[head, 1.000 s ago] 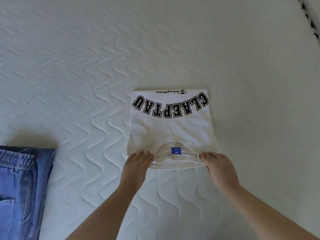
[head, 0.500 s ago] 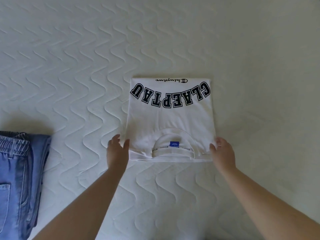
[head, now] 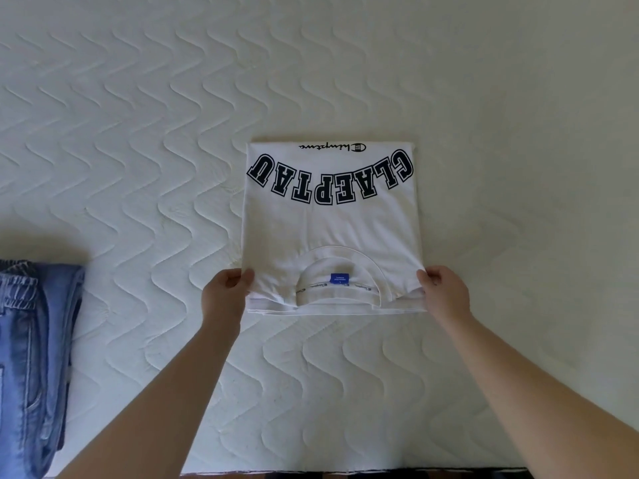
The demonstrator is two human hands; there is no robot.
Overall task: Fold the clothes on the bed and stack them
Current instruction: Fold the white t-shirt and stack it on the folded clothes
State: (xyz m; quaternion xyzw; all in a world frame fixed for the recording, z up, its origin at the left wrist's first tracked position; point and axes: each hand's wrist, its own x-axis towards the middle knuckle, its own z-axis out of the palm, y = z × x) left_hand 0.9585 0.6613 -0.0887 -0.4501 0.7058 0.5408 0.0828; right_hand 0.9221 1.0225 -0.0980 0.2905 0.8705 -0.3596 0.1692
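A white T-shirt [head: 332, 229] with black arched lettering lies folded into a rectangle in the middle of the bed, collar and blue label toward me. My left hand [head: 223, 293] grips its near left corner, thumb on top of the cloth. My right hand [head: 444, 292] grips the near right corner the same way. Folded blue jeans [head: 33, 357] lie at the left edge of the view, apart from the shirt.
The white quilted mattress [head: 138, 150] spreads all around the shirt. Its near edge [head: 345, 471] runs along the bottom of the view, with a dark strip below it.
My hands moved from the collar edge outward to the shirt's two near corners and closed on them. The view shifted slightly, so the shirt sits higher in frame.
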